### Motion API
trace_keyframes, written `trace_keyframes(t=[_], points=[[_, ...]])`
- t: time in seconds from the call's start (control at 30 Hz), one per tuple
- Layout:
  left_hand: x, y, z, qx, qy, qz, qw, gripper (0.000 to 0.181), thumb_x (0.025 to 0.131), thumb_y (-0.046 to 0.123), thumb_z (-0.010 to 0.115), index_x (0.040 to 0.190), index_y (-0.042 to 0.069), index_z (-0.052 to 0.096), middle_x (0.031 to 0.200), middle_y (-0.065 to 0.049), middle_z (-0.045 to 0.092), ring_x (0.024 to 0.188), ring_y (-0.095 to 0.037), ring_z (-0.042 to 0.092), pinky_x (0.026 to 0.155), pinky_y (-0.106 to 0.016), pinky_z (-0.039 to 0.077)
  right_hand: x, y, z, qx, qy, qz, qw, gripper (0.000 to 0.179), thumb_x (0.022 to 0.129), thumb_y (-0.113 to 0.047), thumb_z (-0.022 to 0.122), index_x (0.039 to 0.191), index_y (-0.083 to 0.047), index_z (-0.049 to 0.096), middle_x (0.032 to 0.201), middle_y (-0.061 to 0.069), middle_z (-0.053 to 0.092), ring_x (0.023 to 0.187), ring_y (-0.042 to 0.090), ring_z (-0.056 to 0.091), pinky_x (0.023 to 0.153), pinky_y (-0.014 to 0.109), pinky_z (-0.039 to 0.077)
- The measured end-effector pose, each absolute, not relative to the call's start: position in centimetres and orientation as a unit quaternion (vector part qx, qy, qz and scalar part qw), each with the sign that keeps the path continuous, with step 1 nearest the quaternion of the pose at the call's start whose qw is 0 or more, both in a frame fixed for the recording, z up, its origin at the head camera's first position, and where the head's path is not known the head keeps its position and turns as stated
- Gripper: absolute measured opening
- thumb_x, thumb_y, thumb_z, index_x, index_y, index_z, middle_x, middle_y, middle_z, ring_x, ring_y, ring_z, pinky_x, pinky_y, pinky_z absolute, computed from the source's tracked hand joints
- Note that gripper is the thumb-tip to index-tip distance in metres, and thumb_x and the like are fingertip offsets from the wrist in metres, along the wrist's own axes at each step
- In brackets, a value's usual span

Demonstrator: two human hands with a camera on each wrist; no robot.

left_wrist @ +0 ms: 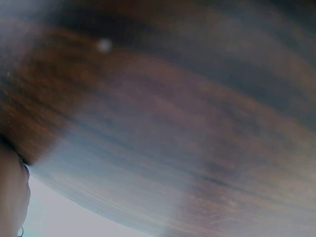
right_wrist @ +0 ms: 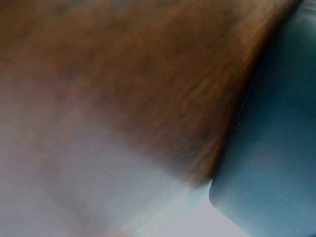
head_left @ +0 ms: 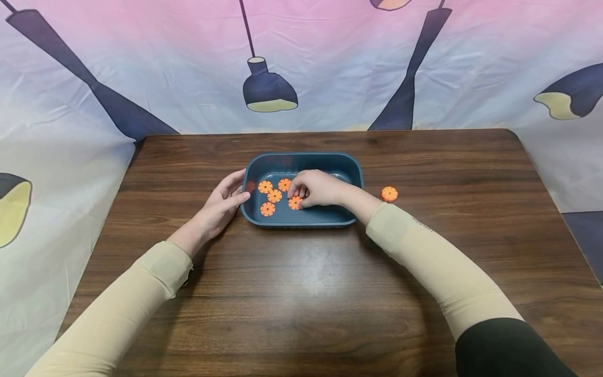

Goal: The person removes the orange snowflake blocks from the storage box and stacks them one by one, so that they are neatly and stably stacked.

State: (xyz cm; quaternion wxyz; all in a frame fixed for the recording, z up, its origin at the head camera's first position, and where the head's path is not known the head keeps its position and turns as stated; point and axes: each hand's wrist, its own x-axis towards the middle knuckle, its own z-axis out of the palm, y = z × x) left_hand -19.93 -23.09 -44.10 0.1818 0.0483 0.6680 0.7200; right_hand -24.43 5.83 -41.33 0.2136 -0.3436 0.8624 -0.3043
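Head view: the left hand (head_left: pixel 218 208) grips the blue tub (head_left: pixel 311 217) at its left end. Inside, the right hand (head_left: pixel 317 187) touches an orange disc (head_left: pixel 294 203) near other discs (head_left: pixel 275 196); whether it pinches, I cannot tell.

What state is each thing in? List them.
Dark blue, rounded rectangular container: open-topped, upright on the brown wood-grain table.
Left grip: holding the container's left rim.
Right grip: inside the container, fingers curled.
Four round, notched orange discs: lying flat inside.
Fifth orange disc: at the right grip; whether pinched is unclear.
Orange disc pile: outside, apparently stacked.
Printed cloth backdrop: hanging, creased.
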Motion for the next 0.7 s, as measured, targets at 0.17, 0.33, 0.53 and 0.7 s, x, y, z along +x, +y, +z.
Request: trace_keyframes(t=[0.17, 0.33, 0.53, 0.7], points=[[-19.91, -23.12, -44.10, 0.048, 0.670, 0.718, 0.183, 0.061, 0.108, 0.004, 0.054, 0.165, 0.013, 0.034, 0.152, 0.007, 0.046, 0.143, -0.011, 0.044, 0.110, -0.013, 0.045, -24.37, 5.77, -41.29, -0.344, 0.866, -0.295, 0.211, 0.023, 0.093, -0.004, 0.080, 0.116, -0.005, 0.075, 0.114, 0.010, 0.068, 0.099, 0.020, 0.063, 0.090, 0.032, 0.056], [-19.92, -23.10, -44.14, 0.052, 0.668, 0.720, 0.182, 0.060, 0.108, 0.003, 0.053, 0.164, 0.013, 0.035, 0.151, 0.007, 0.046, 0.143, -0.011, 0.044, 0.109, -0.014, 0.045, -24.38, 5.74, -41.34, -0.346, 0.869, -0.286, 0.208, 0.022, 0.093, -0.007, 0.082, 0.113, -0.006, 0.074, 0.110, 0.009, 0.066, 0.097, 0.020, 0.062, 0.088, 0.030, 0.055], [-19.97, -23.08, -44.15, 0.054, 0.668, 0.720, 0.181, 0.060, 0.108, 0.003, 0.053, 0.164, 0.012, 0.035, 0.151, 0.007, 0.047, 0.141, -0.010, 0.045, 0.109, -0.014, 0.046, -24.41, 5.78, -41.34, -0.349, 0.869, -0.286, 0.202, 0.020, 0.091, -0.011, 0.085, 0.107, -0.009, 0.073, 0.106, 0.007, 0.064, 0.094, 0.019, 0.060, 0.086, 0.029, 0.053], [-19.96, -23.09, -44.13, 0.051, 0.669, 0.719, 0.181, 0.060, 0.108, 0.003, 0.053, 0.164, 0.012, 0.034, 0.150, 0.007, 0.047, 0.142, -0.010, 0.045, 0.109, -0.013, 0.046, -24.42, 5.96, -41.16, -0.348, 0.869, -0.290, 0.200, 0.020, 0.091, -0.010, 0.085, 0.105, -0.010, 0.070, 0.105, 0.006, 0.064, 0.094, 0.019, 0.060, 0.085, 0.029, 0.053]])
